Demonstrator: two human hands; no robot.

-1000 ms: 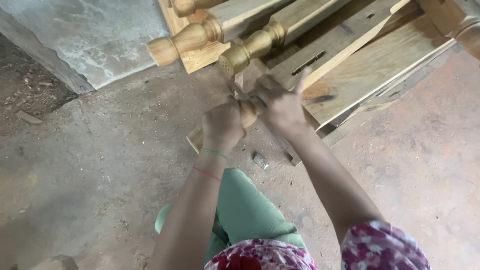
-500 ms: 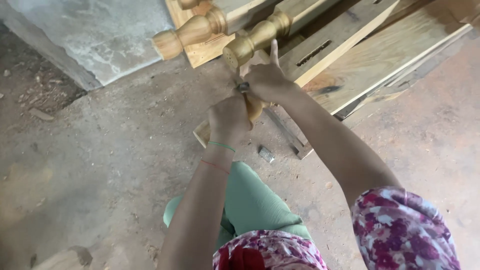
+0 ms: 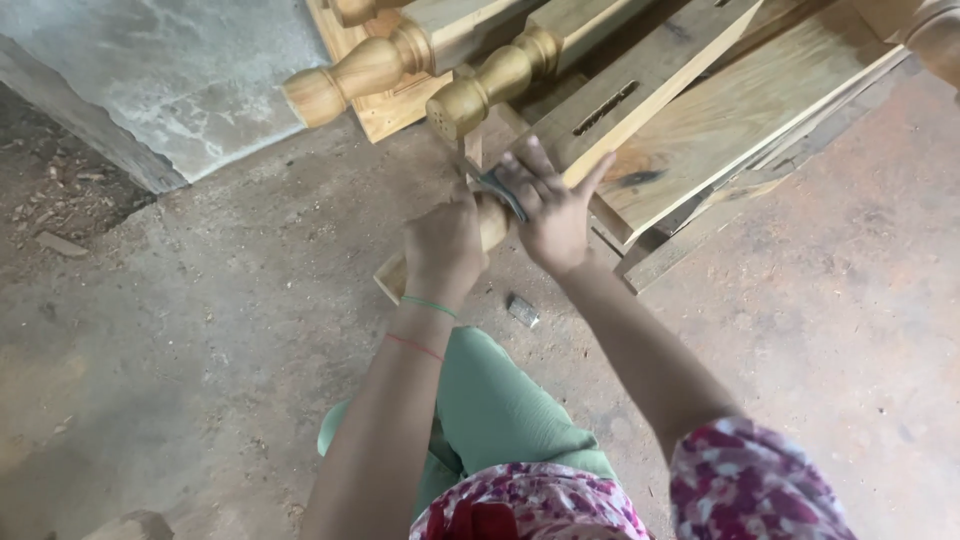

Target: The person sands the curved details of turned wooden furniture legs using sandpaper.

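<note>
Both my hands work on a turned wooden leg [image 3: 491, 222] of pale wood, part of a furniture frame lying on the floor. My left hand [image 3: 444, 245] is closed around the rounded part of the leg. My right hand [image 3: 548, 212] presses a dark grey piece of sandpaper [image 3: 499, 188] against the leg, fingers spread over it. Two more turned legs with knob ends, one [image 3: 468, 98] just above my hands and one [image 3: 350, 78] to its left, stick out toward me.
Flat wooden boards with a slot [image 3: 640, 95] lie at the upper right. A small grey scrap [image 3: 522, 311] lies on the concrete floor [image 3: 180, 330] near my knee. A grey slab [image 3: 150, 70] sits at the upper left, with wood chips [image 3: 60, 200] beside it.
The view has shifted slightly. My right hand has slid along the leg with the sandpaper, its fingers now flatter; my left hand keeps its hold.
</note>
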